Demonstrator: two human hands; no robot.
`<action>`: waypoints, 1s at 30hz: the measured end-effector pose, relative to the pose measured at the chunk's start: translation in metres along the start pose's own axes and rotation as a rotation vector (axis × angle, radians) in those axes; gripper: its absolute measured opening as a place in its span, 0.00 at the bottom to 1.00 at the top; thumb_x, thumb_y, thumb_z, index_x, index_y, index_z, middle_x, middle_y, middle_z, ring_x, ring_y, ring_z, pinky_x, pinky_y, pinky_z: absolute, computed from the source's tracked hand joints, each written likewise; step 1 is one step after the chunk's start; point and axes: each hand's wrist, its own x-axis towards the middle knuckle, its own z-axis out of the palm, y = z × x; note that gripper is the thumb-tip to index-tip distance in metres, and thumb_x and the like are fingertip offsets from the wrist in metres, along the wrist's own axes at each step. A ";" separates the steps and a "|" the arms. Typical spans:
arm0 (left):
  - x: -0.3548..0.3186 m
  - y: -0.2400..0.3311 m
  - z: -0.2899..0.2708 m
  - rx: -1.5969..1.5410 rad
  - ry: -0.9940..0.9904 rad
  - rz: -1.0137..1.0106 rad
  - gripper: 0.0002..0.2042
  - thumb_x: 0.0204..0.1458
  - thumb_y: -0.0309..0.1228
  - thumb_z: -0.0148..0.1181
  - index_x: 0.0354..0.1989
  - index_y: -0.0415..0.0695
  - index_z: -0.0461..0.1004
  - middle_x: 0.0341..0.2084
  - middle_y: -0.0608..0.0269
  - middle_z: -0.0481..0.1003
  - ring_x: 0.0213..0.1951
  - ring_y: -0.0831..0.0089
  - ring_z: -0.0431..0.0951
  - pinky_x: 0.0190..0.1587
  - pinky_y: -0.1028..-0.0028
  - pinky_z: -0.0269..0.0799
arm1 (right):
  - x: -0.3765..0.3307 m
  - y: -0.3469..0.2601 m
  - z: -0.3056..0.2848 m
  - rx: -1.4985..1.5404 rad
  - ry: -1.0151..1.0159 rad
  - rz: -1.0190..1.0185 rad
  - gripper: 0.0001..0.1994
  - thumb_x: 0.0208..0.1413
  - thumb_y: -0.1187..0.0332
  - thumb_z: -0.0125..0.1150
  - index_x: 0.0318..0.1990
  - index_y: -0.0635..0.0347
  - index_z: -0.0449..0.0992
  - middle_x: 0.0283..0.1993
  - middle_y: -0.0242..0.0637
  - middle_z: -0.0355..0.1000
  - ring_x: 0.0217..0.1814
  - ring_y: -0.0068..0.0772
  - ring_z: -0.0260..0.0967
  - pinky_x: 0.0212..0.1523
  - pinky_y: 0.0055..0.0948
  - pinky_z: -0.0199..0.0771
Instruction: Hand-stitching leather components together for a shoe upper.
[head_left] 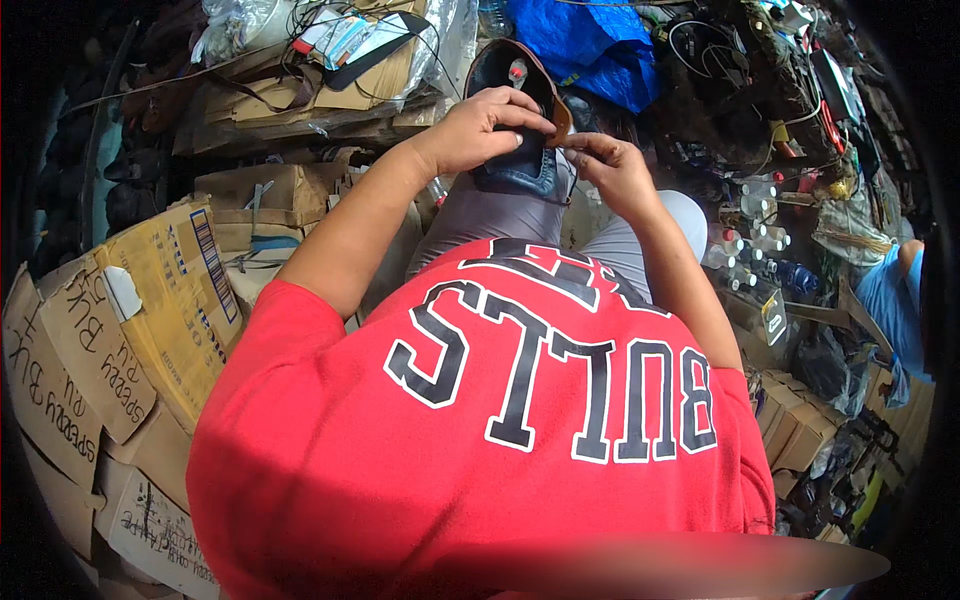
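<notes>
A dark shoe [515,178] with a brown inner edge rests on my grey-clad lap, its stitched dark blue end toward me. My left hand [488,128] lies across the shoe opening, its fingers gripping the brown edge [563,122] on the right. At that same edge my right hand [612,172] pinches with thumb and forefinger; whatever sits between the fingertips is too small to name. A thin dark strand [572,188] hangs below those fingers. Inside the shoe opening shows a small clear object with a red tip [517,70].
Cardboard boxes [165,310] crowd the left side. Flat brown cardboard [250,105] is stacked at the far left, beside a blue plastic sheet [590,45]. Several small capped bottles [750,240] stand on the right, near cables and tools. Another person's blue clothing [885,310] appears at the right rim.
</notes>
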 end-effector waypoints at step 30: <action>0.031 0.044 0.014 0.439 0.403 0.367 0.06 0.36 0.22 0.66 0.22 0.43 0.75 0.25 0.60 0.72 0.34 0.64 0.73 0.38 0.69 0.69 | -0.026 -0.025 -0.035 -0.387 0.310 -0.207 0.21 0.41 0.67 0.68 0.44 0.57 0.69 0.29 0.37 0.73 0.32 0.24 0.71 0.37 0.25 0.70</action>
